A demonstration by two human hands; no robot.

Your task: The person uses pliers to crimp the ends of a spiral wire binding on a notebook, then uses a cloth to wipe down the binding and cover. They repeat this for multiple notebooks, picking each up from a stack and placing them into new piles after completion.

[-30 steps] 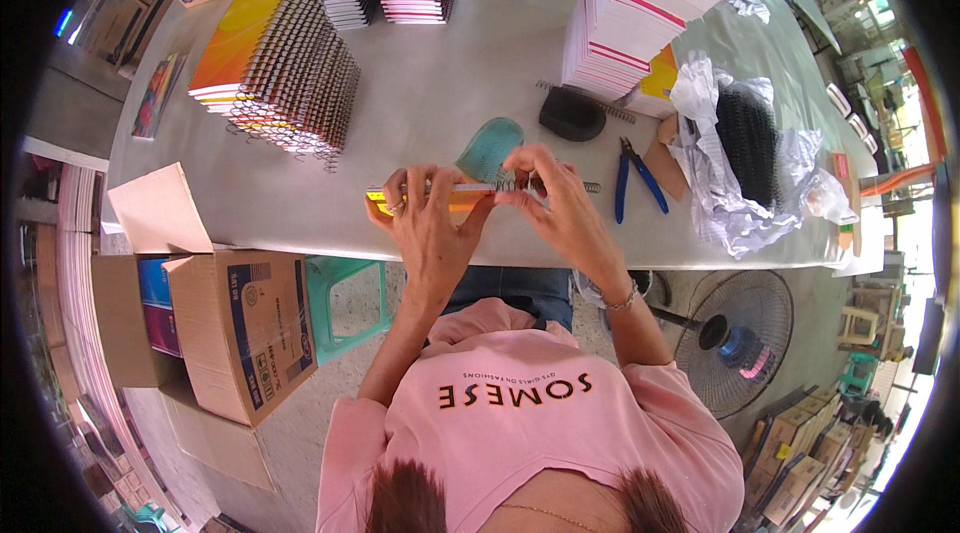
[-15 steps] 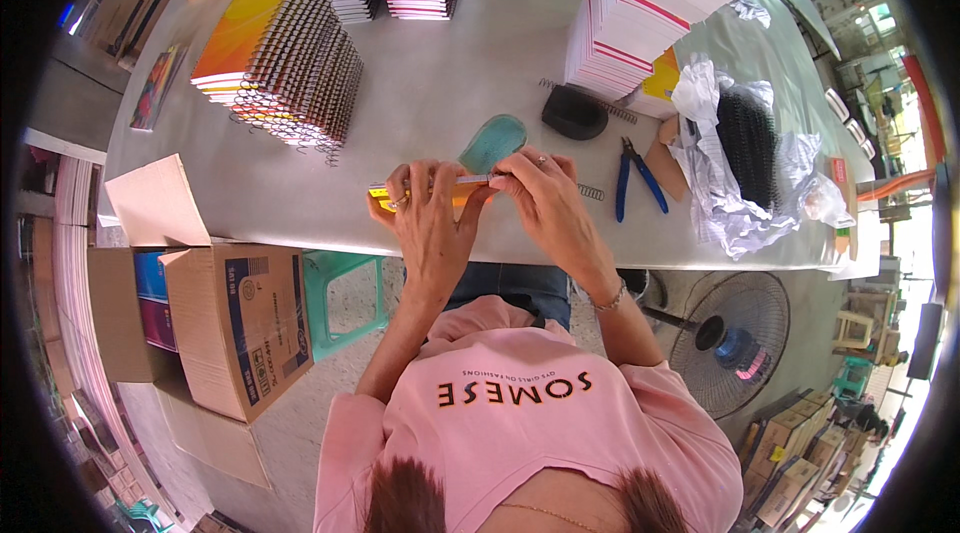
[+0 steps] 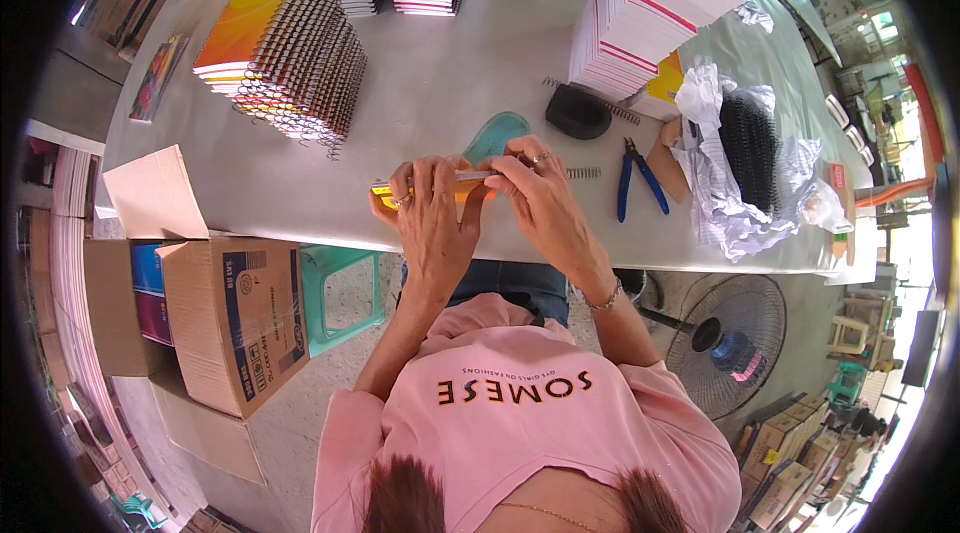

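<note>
Both hands grip a yellow notebook at the table's near edge.
The left hand (image 3: 432,218) and right hand (image 3: 545,201) close around the yellow notebook (image 3: 425,191); blue pliers (image 3: 636,176) lie beyond, spiral-bound notebooks (image 3: 285,43) stacked toward the far-left corner.

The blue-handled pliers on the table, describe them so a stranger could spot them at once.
Start at the long grey table, then look just right of the person's right hand. The pliers lie flat there, left of the crumpled clear plastic bag. They are the only tool with two splayed blue handles.
</note>
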